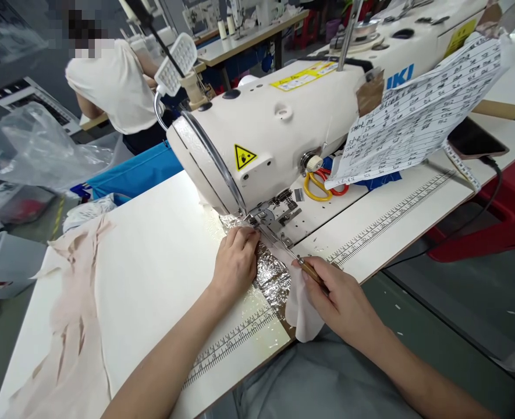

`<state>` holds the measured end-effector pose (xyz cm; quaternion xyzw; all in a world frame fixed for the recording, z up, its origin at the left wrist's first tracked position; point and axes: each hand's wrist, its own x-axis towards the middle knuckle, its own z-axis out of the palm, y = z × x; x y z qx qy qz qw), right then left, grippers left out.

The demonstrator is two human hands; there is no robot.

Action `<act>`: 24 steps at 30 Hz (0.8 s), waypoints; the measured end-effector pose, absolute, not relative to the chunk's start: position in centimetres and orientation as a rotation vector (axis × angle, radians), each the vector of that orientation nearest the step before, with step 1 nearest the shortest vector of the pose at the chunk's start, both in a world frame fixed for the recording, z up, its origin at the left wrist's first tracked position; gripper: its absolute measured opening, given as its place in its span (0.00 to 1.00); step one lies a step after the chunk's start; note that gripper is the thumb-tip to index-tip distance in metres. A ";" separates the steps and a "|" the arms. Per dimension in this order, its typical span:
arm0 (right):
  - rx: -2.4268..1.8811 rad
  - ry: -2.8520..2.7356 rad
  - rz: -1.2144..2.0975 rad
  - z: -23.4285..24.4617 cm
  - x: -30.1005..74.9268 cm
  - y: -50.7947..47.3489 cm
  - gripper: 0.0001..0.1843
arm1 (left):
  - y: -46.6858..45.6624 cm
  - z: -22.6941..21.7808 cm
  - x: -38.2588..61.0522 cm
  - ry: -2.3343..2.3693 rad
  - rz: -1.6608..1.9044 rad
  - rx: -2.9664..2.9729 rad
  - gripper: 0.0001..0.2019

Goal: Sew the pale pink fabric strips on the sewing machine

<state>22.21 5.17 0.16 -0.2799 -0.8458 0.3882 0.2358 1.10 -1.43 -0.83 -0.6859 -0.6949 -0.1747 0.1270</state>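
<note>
My right hand [331,285] is wrapped around the wooden handle of an awl [312,272], its thin metal shaft pointing up-left to the needle area of a white sewing machine [257,128]. A pale pink fabric piece [303,311] hangs beside that hand over the table's front edge and runs up under the awl. Close to the presser foot, my left hand [236,259] has its fingers bent and pressed together on the fabric's edge. Beneath them lies a shiny taped patch [274,273]. The fingertips of the left hand partly cover the stitching spot.
Strips of pale pink fabric [71,314] drape at the left of the white table [148,279]. Yellow- and red-handled scissors [317,189], a handwritten sheet [414,116] and a phone [478,138] lie to the right. A red stool [488,215] stands there; another person [109,87] sits behind.
</note>
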 end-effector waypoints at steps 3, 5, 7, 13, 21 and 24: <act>-0.749 -2.310 1.043 0.1 21.9 5.2 0.10 | -1.5 -0.7 1.1 -1.980 -0.563 -2.000 0.15; -0.747 -2.314 1.045 0.1 21.7 5.3 0.10 | -1.5 -0.6 1.1 -1.947 -0.636 -2.047 0.15; -0.746 -2.319 1.041 0.1 21.5 5.3 0.10 | -1.5 -0.6 1.1 -1.939 -0.667 -2.092 0.15; -0.724 -2.345 0.986 -0.3 20.8 5.6 0.08 | -1.5 -0.8 1.1 -1.994 -0.575 -2.045 0.15; -0.671 -2.338 0.872 -0.8 20.0 6.0 0.08 | -1.1 -0.8 1.3 -2.056 -0.369 -1.964 0.16; -0.656 -2.349 0.823 -0.9 19.9 5.9 0.09 | -1.0 -0.8 1.3 -2.068 -0.340 -1.959 0.15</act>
